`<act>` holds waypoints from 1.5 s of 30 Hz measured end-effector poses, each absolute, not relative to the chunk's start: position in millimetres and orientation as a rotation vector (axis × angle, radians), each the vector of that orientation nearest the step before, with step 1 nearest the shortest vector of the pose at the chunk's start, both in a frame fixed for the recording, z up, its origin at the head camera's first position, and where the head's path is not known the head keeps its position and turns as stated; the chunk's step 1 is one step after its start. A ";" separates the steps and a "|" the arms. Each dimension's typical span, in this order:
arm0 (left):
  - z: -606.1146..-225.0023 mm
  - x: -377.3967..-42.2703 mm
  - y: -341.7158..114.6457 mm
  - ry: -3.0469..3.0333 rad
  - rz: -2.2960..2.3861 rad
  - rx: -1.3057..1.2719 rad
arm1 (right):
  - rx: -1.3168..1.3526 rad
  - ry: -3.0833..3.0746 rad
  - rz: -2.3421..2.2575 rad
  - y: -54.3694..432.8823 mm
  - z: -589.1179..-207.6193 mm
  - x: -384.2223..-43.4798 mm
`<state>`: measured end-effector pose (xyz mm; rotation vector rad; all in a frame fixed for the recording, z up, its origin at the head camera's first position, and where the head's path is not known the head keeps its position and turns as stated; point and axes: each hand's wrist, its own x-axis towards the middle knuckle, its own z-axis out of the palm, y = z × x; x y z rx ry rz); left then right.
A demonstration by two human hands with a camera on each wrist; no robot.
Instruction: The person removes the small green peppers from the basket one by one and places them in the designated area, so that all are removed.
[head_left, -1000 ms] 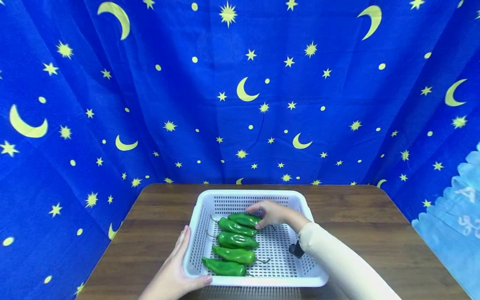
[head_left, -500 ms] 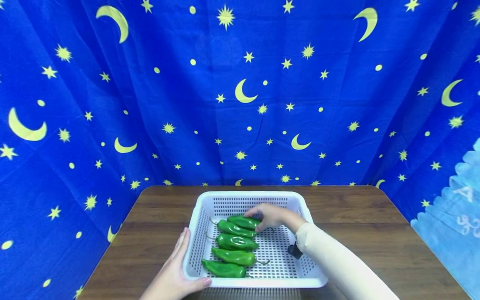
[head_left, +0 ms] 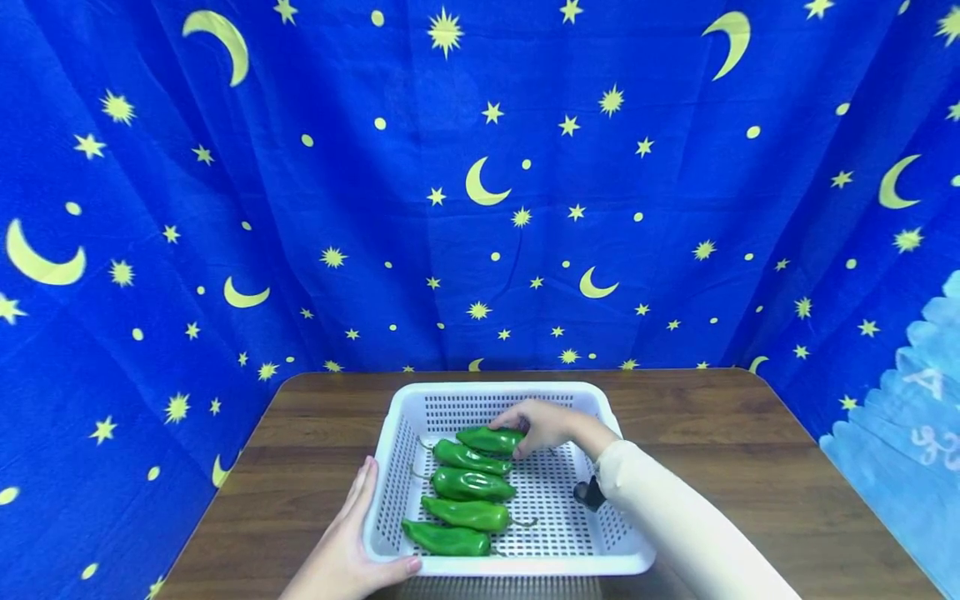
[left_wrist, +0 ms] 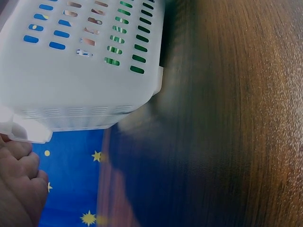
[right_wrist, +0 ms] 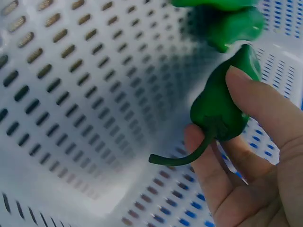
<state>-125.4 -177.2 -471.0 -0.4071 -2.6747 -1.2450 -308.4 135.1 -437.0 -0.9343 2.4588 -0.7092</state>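
Note:
My right hand [head_left: 542,425] grips the farthest green pepper [head_left: 480,439] in the white basket [head_left: 630,563]. In the right wrist view the thumb [right_wrist: 239,80] lies on one side of that pepper and the fingers on the other, its curved stem sticking out toward the camera. Several more green peppers, among them a glossy middle one [head_left: 472,483] and the nearest one [head_left: 446,538], lie in a column on the basket's left side. My left hand [head_left: 348,537] holds the basket's near left corner, thumb on the front rim and fingers along the left wall.
The basket stands on a brown wooden table [head_left: 720,467]. A blue curtain [head_left: 405,208] with moons and stars hangs behind and at both sides. A light blue cloth [head_left: 915,408] hangs at the right. Something small and black [head_left: 588,494] shows by the right wrist.
My right hand has risen slightly, and the farthest pepper has moved up a little with it. The left hand stays at the basket's corner, and the other peppers lie as before.

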 end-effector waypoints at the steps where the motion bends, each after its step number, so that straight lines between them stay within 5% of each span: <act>1: -471.3 -125.4 -177.6 -2.672 -1.244 -0.407 | -0.930 2.448 -0.725 136.9 -433.0 -308.0; 21: -463.1 -122.2 -181.1 -2.726 -1.265 -0.341 | -0.821 2.521 -1.089 231.3 -352.3 -294.6; 33: -465.0 -123.6 -181.0 -2.718 -1.229 -0.366 | -0.578 2.733 -1.147 322.3 -369.9 -278.0; 45: -465.7 -121.3 -176.9 -2.748 -1.275 -0.342 | -0.308 2.600 -1.336 369.3 -427.6 -257.3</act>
